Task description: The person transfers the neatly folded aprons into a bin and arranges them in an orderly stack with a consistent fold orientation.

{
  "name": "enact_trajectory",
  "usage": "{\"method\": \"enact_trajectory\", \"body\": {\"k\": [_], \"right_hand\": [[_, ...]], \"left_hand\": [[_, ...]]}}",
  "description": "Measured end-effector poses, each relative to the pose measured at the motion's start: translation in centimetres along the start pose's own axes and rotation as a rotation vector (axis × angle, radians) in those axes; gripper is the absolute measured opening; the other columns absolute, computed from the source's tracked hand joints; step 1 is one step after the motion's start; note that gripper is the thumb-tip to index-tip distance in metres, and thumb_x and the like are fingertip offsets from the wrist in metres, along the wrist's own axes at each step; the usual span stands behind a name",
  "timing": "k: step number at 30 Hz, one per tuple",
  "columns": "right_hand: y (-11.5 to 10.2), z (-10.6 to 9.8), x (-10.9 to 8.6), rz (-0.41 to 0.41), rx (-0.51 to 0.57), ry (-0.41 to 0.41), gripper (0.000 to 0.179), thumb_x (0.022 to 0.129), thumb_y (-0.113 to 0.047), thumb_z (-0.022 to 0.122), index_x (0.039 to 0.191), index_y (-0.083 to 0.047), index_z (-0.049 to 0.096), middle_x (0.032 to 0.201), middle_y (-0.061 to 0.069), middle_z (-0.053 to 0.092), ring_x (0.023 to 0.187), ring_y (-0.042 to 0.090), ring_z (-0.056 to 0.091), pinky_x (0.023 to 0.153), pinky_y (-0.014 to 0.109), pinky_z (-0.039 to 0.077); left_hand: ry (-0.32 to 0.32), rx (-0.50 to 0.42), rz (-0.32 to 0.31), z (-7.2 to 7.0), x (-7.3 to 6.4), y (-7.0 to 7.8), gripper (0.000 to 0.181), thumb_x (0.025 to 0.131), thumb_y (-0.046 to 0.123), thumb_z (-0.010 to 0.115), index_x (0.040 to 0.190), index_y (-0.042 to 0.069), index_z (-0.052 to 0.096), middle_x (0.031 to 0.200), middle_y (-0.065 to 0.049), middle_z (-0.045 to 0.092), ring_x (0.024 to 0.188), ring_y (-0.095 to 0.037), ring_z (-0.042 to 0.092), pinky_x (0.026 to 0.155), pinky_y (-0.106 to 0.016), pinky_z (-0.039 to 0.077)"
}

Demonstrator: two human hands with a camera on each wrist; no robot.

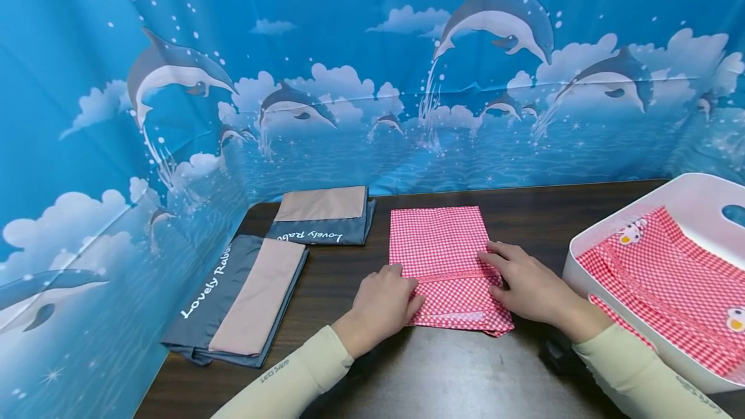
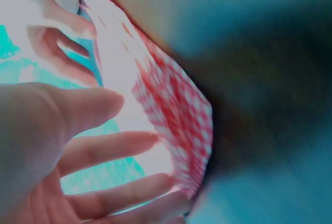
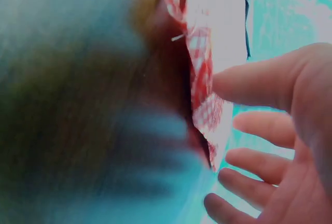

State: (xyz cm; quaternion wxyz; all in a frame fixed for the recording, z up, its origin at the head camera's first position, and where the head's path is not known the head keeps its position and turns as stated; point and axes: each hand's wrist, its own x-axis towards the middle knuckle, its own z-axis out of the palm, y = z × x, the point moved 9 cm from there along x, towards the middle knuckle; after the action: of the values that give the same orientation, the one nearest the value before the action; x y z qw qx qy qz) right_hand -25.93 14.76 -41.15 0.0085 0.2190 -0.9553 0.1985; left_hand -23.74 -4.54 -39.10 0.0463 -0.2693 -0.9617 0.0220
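Note:
A folded red-and-white checked cloth [image 1: 439, 238] lies flat on the dark table, with a seam across it and a pale strip near its front edge. My left hand [image 1: 384, 299] touches its left edge, fingers spread and fairly straight in the left wrist view. At the opposite edge is my right hand [image 1: 532, 283], whose fingertips rest on the cloth's right side. The right wrist view shows its thumb [image 3: 254, 85] against the checked fabric [image 3: 199, 73] and the other fingers extended loosely. Neither hand curls round the cloth.
Two folded grey-and-beige cloths lie at left, one nearer [image 1: 256, 296] and one farther back [image 1: 323, 212], both lettered. A white bin [image 1: 605, 218] at right holds more red checked cloth [image 1: 675, 277]. A blue dolphin-print curtain [image 1: 349, 147] hangs behind the table [image 1: 442, 380].

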Motion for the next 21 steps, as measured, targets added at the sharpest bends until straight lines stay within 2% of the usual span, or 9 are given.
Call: {"method": "enact_trajectory", "body": {"k": [2,4,7,9,13,21], "right_hand": [[-0.3,-0.2,0.0,-0.008,-0.013,0.02,0.06,0.093,-0.027,0.083,0.146,-0.006,0.066,0.157,0.027,0.054,0.141,0.051,0.055,0.109,0.068,0.05],[-0.6,-0.1,-0.1,-0.024,-0.021,0.028,0.059,0.093,-0.033,0.083,0.145,-0.008,0.067,0.156,0.026,0.055,0.14,0.05,0.057,0.108,0.068,0.051],[-0.9,0.1,-0.1,-0.049,-0.028,0.026,0.056,0.093,-0.036,0.083,0.14,-0.009,0.071,0.154,0.026,0.058,0.137,0.049,0.06,0.107,0.066,0.052],[-1.0,0.2,-0.3,-0.06,-0.032,0.019,0.055,0.093,-0.036,0.084,0.139,-0.008,0.071,0.152,0.026,0.059,0.136,0.048,0.061,0.106,0.064,0.053],[-1.1,0.4,-0.5,-0.064,-0.04,0.014,0.055,0.092,-0.035,0.085,0.138,-0.007,0.072,0.149,0.026,0.061,0.133,0.047,0.064,0.105,0.062,0.055],[-1.4,0.8,-1.6,-0.069,-0.038,-0.029,0.055,0.093,-0.04,0.084,0.138,-0.011,0.071,0.147,0.024,0.063,0.13,0.045,0.066,0.104,0.063,0.056]], "left_hand": [[0.016,-0.018,-0.022,0.0,0.3,-0.7,0.029,0.102,0.039,0.073,0.109,0.012,0.079,0.103,-0.011,0.073,0.09,-0.024,0.069,0.074,-0.038,0.06],[0.004,-0.042,-0.042,0.3,0.6,-1.3,0.038,0.101,0.041,0.074,0.124,0.011,0.076,0.122,-0.015,0.072,0.107,-0.028,0.069,0.088,-0.044,0.062],[-0.056,-0.098,-0.065,1.3,0.8,-2.0,0.05,0.102,0.042,0.071,0.141,0.011,0.068,0.146,-0.017,0.065,0.133,-0.034,0.063,0.107,-0.052,0.056],[-0.097,-0.13,-0.074,2.1,0.7,-2.3,0.054,0.104,0.043,0.069,0.147,0.01,0.065,0.155,-0.018,0.059,0.143,-0.035,0.057,0.113,-0.054,0.053],[-0.128,-0.16,-0.076,2.8,0.4,-2.2,0.054,0.107,0.043,0.064,0.15,0.01,0.063,0.158,-0.018,0.058,0.147,-0.035,0.055,0.115,-0.054,0.051],[-0.097,-0.12,-0.028,2.6,-0.9,-1.3,0.051,0.107,0.044,0.062,0.145,0.01,0.066,0.151,-0.018,0.063,0.14,-0.034,0.061,0.111,-0.051,0.055]]}}
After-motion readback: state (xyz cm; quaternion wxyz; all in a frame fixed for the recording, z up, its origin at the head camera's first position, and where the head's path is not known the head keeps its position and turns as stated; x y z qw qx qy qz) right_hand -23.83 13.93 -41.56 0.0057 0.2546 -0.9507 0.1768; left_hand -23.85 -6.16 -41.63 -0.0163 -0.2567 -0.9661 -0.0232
